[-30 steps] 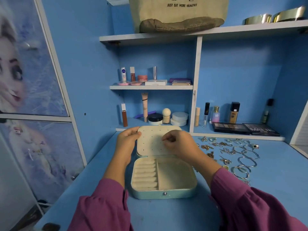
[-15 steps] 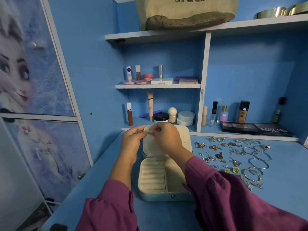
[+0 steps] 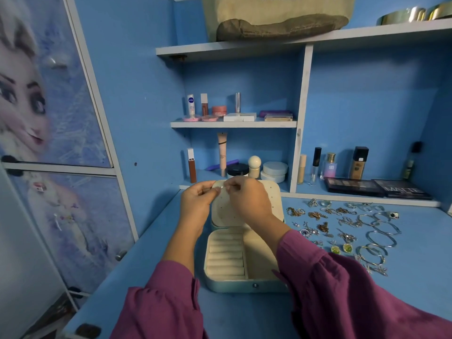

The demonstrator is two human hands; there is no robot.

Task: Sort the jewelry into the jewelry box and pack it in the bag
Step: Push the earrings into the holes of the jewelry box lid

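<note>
A pale blue jewelry box lies open on the blue desk, its cream lid standing upright with small holes in it. My left hand grips the lid's top left corner. My right hand pinches a small sparkling stud earring against that same corner. Loose jewelry, with earrings, rings and silver bangles, is spread on the desk to the right of the box. A beige canvas bag sits on the top shelf.
Cosmetics fill the shelves behind the box: tubes, jars, bottles and two eyeshadow palettes. A cabinet door with a cartoon picture stands at the left. Gold bangles lie on the top shelf at right.
My right hand has moved from the lid's middle to its top left corner, beside my left hand. The small stud now shows between the fingertips. The camera view has shifted left.
</note>
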